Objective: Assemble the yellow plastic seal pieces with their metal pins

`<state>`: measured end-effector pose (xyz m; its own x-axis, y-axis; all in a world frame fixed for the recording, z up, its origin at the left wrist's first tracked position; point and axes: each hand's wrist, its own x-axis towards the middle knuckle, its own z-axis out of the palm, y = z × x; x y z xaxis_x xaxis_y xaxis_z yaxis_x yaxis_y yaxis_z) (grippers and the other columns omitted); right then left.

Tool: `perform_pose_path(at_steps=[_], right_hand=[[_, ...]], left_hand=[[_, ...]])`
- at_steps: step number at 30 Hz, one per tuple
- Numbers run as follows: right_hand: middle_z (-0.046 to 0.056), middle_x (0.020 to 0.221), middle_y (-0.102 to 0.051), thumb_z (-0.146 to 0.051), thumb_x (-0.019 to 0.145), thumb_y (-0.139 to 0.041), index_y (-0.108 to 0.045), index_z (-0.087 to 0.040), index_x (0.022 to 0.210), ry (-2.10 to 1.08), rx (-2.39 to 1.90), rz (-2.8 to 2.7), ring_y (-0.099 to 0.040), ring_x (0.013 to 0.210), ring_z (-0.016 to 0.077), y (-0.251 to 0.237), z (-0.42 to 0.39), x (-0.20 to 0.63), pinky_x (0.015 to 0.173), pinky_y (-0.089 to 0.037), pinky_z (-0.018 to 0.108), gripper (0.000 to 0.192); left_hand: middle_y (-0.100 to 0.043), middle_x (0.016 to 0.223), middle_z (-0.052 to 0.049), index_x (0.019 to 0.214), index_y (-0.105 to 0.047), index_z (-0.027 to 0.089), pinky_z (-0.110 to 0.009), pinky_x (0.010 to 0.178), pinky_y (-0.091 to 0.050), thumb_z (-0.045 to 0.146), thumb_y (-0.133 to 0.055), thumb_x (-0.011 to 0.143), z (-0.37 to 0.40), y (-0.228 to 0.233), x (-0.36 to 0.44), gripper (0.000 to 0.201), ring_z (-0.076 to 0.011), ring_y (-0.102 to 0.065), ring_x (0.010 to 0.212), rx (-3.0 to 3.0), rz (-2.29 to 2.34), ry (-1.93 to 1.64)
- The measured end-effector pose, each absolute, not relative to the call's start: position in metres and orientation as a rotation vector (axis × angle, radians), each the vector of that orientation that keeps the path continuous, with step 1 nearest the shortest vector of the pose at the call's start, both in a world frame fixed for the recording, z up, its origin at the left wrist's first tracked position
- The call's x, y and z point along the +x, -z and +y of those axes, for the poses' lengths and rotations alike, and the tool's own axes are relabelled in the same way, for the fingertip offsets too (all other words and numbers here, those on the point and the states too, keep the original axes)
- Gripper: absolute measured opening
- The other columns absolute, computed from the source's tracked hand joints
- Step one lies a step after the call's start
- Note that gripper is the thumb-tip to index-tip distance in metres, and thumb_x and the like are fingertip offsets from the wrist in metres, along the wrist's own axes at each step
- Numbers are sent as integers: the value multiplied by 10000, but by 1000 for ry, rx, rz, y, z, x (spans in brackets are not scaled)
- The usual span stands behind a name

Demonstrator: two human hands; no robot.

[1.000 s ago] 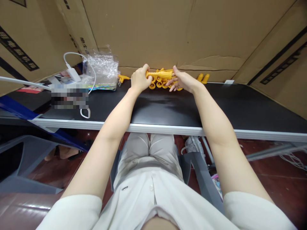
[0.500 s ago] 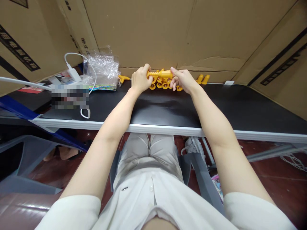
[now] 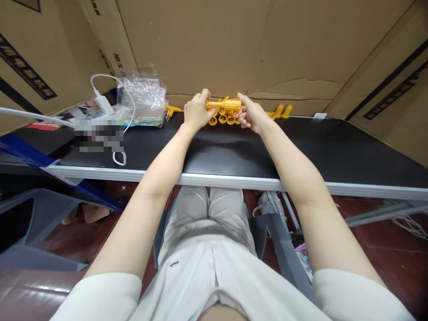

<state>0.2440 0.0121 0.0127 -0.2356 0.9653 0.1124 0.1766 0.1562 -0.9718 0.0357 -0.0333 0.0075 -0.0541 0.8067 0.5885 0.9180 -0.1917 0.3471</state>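
My left hand is wrapped round the narrow ribbed end of a yellow plastic handle, which lies level in front of me and looks like a screwdriver handle. At its wider, fluted right end is my right hand, thumb raised along the end and the other fingers curled in. Whatever small part those fingers pinch there is hidden. Just below and behind the held piece lie several similar yellow handles, their round ends facing me. Both hands are above the back of the black tabletop.
Left of my hands lies a yellow T-shaped handle, beside a clear plastic bag. A white charger with its cable sits further left. Two yellow pieces stand to the right. Cardboard walls close off the back.
My right hand's fingers have curled in more at the handle's wider end, and the hand has shifted slightly left. My left hand keeps its grip almost unmoved.
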Motion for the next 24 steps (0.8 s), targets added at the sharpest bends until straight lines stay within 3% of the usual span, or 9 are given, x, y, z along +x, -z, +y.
perform_pose_path(at_steps=[3, 5, 8, 10, 13, 17, 24], right_hand=[[-17, 496, -458, -1009, 900, -441, -584, -207, 807, -1206, -1187, -1598, -374, 356, 69, -17, 7, 243, 317, -241, 180, 821], [8, 518, -516, -986, 937, -407, -591, -190, 797, -1231, -1218, -1628, -404, 351, 71, -20, 3, 246, 323, -235, 187, 829], [15, 682, -657, -819, 938, -686, -633, -186, 950, -1193, -1112, -1651, -553, 425, 88, -25, -4, 252, 386, -371, 190, 635], [-9, 789, -702, -606, 840, -923, -637, -205, 1075, -1140, -995, -1657, -649, 523, 101, -26, -8, 257, 468, -469, 189, 545], [-28, 827, -712, -406, 751, -1024, -652, -212, 1100, -1092, -929, -1681, -698, 606, 112, -26, -10, 260, 542, -524, 195, 546], [9, 803, -729, -442, 865, -940, -680, -188, 943, -1048, -972, -1674, -674, 589, 107, -26, -11, 258, 547, -517, 202, 372], [44, 741, -723, -577, 924, -857, -671, -171, 794, -1027, -992, -1681, -617, 509, 94, -27, -11, 255, 524, -504, 212, 465]], left_hand=[[-736, 1284, -112, 1277, -671, 343, -442, 1033, -546, 329, -608, 913, -33, -8, 36, 369, -370, -707, 1265, -2042, -1921, 1057], [-743, 1278, -114, 1278, -671, 344, -443, 1027, -545, 341, -613, 921, -33, -8, 35, 362, -373, -712, 1251, -2028, -1934, 1057], [-758, 1261, -111, 1272, -671, 335, -440, 1020, -545, 352, -618, 925, -33, -8, 33, 352, -373, -721, 1230, -1999, -1942, 1050], [-761, 1261, -112, 1270, -672, 330, -440, 1018, -545, 352, -624, 923, -33, -8, 33, 352, -374, -723, 1226, -1994, -1946, 1042], [-761, 1276, -112, 1269, -673, 333, -443, 1019, -545, 351, -629, 922, -34, -9, 33, 351, -370, -722, 1222, -1997, -1946, 1041], [-758, 1282, -113, 1279, -673, 340, -447, 1028, -543, 342, -623, 924, -35, -9, 35, 358, -367, -719, 1226, -2007, -1939, 1055], [-767, 1255, -104, 1286, -669, 335, -434, 1020, -551, 338, -626, 915, -36, -9, 37, 374, -367, -719, 1226, -2009, -1915, 1061]])
